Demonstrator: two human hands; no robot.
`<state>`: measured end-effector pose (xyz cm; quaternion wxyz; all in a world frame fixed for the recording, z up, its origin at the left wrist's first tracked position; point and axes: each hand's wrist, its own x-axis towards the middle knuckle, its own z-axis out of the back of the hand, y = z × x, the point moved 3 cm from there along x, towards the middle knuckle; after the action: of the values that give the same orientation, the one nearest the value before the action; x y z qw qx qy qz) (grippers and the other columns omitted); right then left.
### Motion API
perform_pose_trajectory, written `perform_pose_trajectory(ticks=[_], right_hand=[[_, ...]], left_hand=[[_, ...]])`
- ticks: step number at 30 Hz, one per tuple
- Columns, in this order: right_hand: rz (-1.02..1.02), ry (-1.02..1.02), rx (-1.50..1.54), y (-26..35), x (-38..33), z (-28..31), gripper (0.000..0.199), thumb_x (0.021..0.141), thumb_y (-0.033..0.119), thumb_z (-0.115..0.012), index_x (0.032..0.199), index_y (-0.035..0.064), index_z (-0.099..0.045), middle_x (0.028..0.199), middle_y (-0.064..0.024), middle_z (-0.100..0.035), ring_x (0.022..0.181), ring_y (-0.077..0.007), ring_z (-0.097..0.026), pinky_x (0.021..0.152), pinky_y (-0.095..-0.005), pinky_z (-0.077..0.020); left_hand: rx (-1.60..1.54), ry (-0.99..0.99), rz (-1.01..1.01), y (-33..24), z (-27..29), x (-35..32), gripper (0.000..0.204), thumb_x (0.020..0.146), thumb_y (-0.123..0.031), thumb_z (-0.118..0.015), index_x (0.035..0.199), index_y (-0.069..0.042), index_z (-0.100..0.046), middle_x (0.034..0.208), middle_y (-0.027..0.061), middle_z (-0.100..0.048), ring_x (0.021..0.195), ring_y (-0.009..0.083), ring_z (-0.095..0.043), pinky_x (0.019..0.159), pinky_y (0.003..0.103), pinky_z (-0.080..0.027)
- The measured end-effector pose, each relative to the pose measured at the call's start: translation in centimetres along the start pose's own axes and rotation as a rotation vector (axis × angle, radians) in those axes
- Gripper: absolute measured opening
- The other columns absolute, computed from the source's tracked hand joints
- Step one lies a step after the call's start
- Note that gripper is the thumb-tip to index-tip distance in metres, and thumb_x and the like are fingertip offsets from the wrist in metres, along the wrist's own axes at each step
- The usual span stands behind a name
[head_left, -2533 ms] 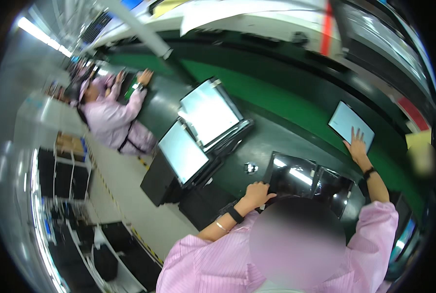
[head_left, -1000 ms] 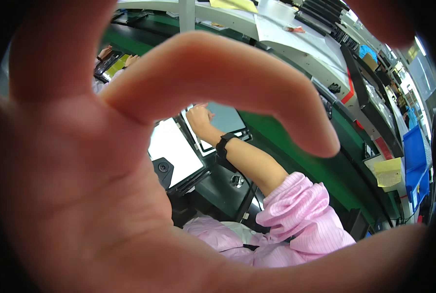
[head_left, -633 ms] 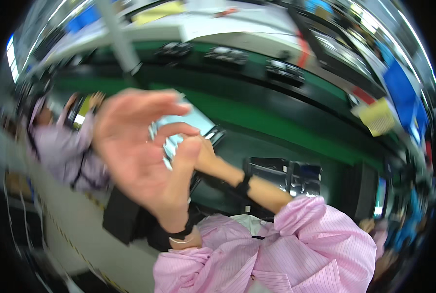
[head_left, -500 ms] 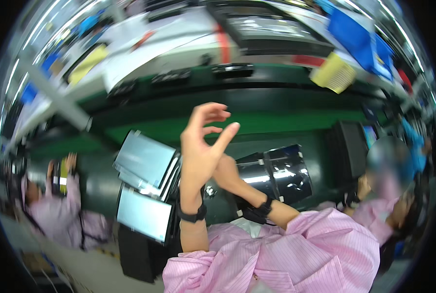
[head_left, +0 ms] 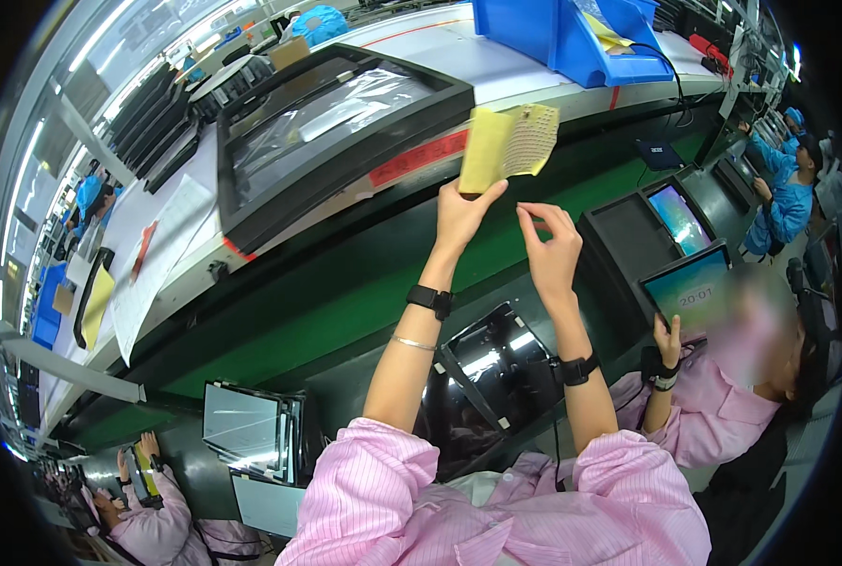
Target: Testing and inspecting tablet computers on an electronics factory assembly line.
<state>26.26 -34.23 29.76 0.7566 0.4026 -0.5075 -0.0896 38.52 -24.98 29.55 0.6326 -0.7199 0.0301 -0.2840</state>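
My left hand (head_left: 463, 219) is raised at the shelf's front edge, its fingers closed on the lower end of a yellow sheet (head_left: 530, 141). The sheet is creased, its left flap lifted and its right part covered in rows of small marks. Whether it is still fixed to the shelf edge I cannot tell. Just right of it, my right hand (head_left: 553, 247) is held up with thumb and fingers pinched together; anything between the tips is too small to make out. Below my forearms lies a glossy black panel (head_left: 501, 363) with small light tabs.
Left on the green bench are stacked flat screens (head_left: 243, 420). The shelf holds a large black frame (head_left: 345, 208) and a blue bin (head_left: 525, 38). Black trays (head_left: 619, 250) stand to the right, beside a co-worker holding a lit tablet (head_left: 694, 292). Another co-worker (head_left: 157, 519) sits far left.
My view has swung rightward. My hands, crossed over the bench before, are now apart and raised to the shelf edge. My left hand has taken hold of the yellow sheet.
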Motion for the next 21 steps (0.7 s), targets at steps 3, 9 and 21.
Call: perform_pose_trajectory(ticks=[3,9,21], right_hand=[[0.083,-0.024,-0.058,-1.0,1.8,-0.5,0.010,0.073,0.004,-0.065,0.084,0.0043,-0.066,0.081,-0.0050,-0.063,0.074,-0.0188,-0.057,0.062,-0.0273,-0.0465],[0.148,-0.025,-0.061,-1.4,3.0,-1.4,0.011,0.072,0.006,-0.067,0.083,0.0042,-0.067,0.081,-0.0061,-0.064,0.076,-0.0229,-0.058,0.068,-0.0322,-0.0465],[0.114,-0.057,-0.084,-1.5,2.9,-0.8,0.009,0.071,0.008,-0.065,0.078,0.0024,-0.064,0.079,-0.0086,-0.064,0.076,-0.0251,-0.058,0.067,-0.0335,-0.0482]], left_hand=[[0.002,0.039,0.050,0.4,-0.9,0.4,0.025,0.075,-0.014,-0.070,0.091,0.004,-0.065,0.082,0.0083,-0.067,0.074,0.0098,-0.061,0.066,0.023,-0.046],[-0.002,0.055,-0.014,0.1,-0.8,0.2,0.026,0.076,-0.015,-0.070,0.092,0.005,-0.064,0.081,0.0090,-0.067,0.073,0.0108,-0.062,0.066,0.022,-0.048],[0.042,0.079,0.022,-0.9,-1.7,-0.4,0.023,0.078,-0.016,-0.068,0.088,0.004,-0.064,0.078,0.0047,-0.064,0.069,0.0088,-0.057,0.064,0.023,-0.045]])
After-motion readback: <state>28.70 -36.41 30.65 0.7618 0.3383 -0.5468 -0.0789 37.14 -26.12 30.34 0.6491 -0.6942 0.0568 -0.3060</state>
